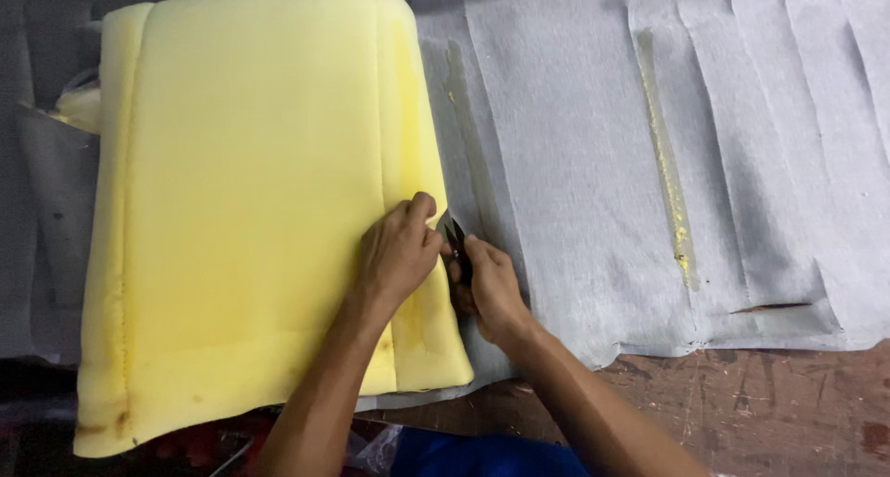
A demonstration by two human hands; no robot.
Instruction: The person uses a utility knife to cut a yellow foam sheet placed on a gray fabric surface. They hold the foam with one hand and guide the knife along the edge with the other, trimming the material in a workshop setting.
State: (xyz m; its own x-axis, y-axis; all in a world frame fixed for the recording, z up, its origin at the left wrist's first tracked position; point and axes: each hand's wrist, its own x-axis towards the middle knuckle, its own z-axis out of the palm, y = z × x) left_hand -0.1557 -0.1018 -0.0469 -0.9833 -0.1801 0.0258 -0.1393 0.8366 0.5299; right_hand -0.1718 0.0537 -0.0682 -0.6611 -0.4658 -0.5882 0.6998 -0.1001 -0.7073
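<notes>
A large yellow foam cushion lies flat on grey fabric sheets. My left hand presses down on the cushion's right edge strip, fingers curled at the rim. My right hand sits just beside that edge on the fabric, gripping a small black cutting tool whose tip points at the cushion's edge between my two hands.
Several overlapping grey fabric strips spread to the right, one with a yellow glue streak. A worn brown table surface shows at the bottom right. Blue cloth lies below my arms. Dark material lies to the cushion's left.
</notes>
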